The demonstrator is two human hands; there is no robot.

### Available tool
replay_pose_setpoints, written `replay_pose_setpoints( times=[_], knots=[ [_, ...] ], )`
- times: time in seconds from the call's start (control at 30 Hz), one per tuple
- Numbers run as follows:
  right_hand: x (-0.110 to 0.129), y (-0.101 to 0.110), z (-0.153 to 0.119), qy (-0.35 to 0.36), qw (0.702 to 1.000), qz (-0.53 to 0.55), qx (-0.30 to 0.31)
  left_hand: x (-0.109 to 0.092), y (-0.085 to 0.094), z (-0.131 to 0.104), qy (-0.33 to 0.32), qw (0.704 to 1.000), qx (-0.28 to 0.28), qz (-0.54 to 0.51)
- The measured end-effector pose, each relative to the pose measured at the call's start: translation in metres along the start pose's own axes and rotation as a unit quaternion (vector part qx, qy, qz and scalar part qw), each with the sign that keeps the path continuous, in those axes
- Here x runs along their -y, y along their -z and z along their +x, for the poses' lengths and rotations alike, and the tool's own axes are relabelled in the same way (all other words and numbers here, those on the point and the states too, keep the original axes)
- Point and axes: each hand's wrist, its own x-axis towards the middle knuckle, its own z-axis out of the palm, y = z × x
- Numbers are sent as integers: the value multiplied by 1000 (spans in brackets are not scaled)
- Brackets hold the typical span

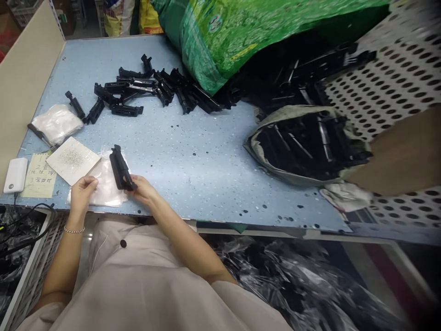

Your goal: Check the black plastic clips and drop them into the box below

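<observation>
My right hand [142,188] grips the lower end of a long black plastic part [120,169], which is tilted upward over a stack of thin clear plastic bags [106,195]. At the left edge of that stack, my left hand [82,191] has thumb and fingers pinched together on the side of a bag. A square whitish pad [73,160] with tiny grains on it lies just beyond my left hand. More black parts of the same kind [127,110] lie loose in a heap farther back on the blue table [193,156].
A green sack [220,41] spills black parts at the back. On the right, an open cloth bag [296,177] holds more. At left are a wrapped bundle [58,122], a handwritten note [39,177] and a white power bank [15,174]. Bagged parts [275,276] fill a container below the table edge.
</observation>
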Motion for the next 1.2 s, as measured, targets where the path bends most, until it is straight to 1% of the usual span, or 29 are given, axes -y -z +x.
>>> replay_pose_setpoints(
  times=[0.03, 0.1, 0.13, 0.17, 0.23, 0.27, 0.3, 0.37, 0.4, 0.43, 0.5, 0.57, 0.6, 0.67, 0.7, 0.77, 0.83, 0.87, 0.93, 1.0, 1.03, 1.07, 1.1, 1.13, 1.17, 1.2],
  knots=[
    [1, 3, 0, 5, 1000, -2, -4, -3, 4, -2, -22, 1000, 0, 16],
    [4, 8, -5, 29, 999, -14, -8, -9, 9, -8, -103, 989, 32, 105],
    [6, 9, -9, 50, 998, -21, -13, -11, 11, -10, -147, 972, 60, 171],
    [7, 9, -15, 72, 997, -28, -18, -11, 11, -11, -184, 950, 88, 237],
    [9, 10, -29, 98, 995, -32, -17, -9, 10, -9, -224, 907, 129, 331],
    [8, 11, -36, 88, 996, -34, -2, -7, 10, -7, -227, 898, 136, 350],
    [7, 12, -42, 58, 997, -41, 24, -6, 10, -4, -222, 898, 140, 353],
    [0, 16, -52, -30, 994, -68, 85, -4, 10, 2, -202, 909, 140, 337],
    [-4, 17, -54, -71, 988, -83, 106, -5, 11, 3, -197, 913, 139, 329],
    [-9, 18, -54, -98, 984, -94, 113, -7, 11, 2, -199, 914, 140, 326],
    [-16, 19, -50, -114, 984, -94, 100, -13, 8, -7, -231, 902, 144, 335],
    [-20, 16, -42, -100, 988, -81, 89, -18, 3, -24, -282, 879, 158, 349],
    [-21, 14, -38, -86, 990, -72, 87, -19, -1, -33, -309, 867, 174, 351],
    [-20, 9, -32, -44, 995, -49, 77, -20, -7, -48, -348, 847, 205, 346],
    [-18, 7, -30, -16, 997, -38, 62, -20, -10, -52, -358, 844, 200, 345],
    [-16, 4, -28, 31, 999, -27, 30, -17, -16, -55, -373, 848, 149, 346],
    [-14, 2, -29, 71, 997, -36, 13, -12, -24, -54, -399, 843, 110, 344],
    [-12, 2, -30, 92, 995, -45, 10, -9, -30, -55, -421, 833, 121, 337],
    [-8, 5, -33, 140, 988, -66, -4, -4, -44, -59, -463, 809, 182, 313],
    [-1, 20, -41, 170, 981, -89, -40, -1, -57, -65, -484, 792, 238, 284],
    [4, 32, -49, 183, 976, -98, -72, 0, -62, -67, -487, 789, 258, 272],
    [9, 49, -59, 212, 964, -102, -123, 0, -65, -68, -486, 787, 274, 261],
    [16, 70, -73, 255, 944, -101, -185, 0, -67, -68, -481, 789, 284, 255],
    [22, 95, -91, 307, 912, -97, -253, 1, -67, -66, -472, 794, 288, 253],
    [28, 121, -113, 379, 860, -90, -329, 1, -66, -62, -457, 803, 284, 254],
    [33, 147, -138, 420, 823, -82, -374, 3, -64, -58, -438, 817, 275, 256]
  ],
)
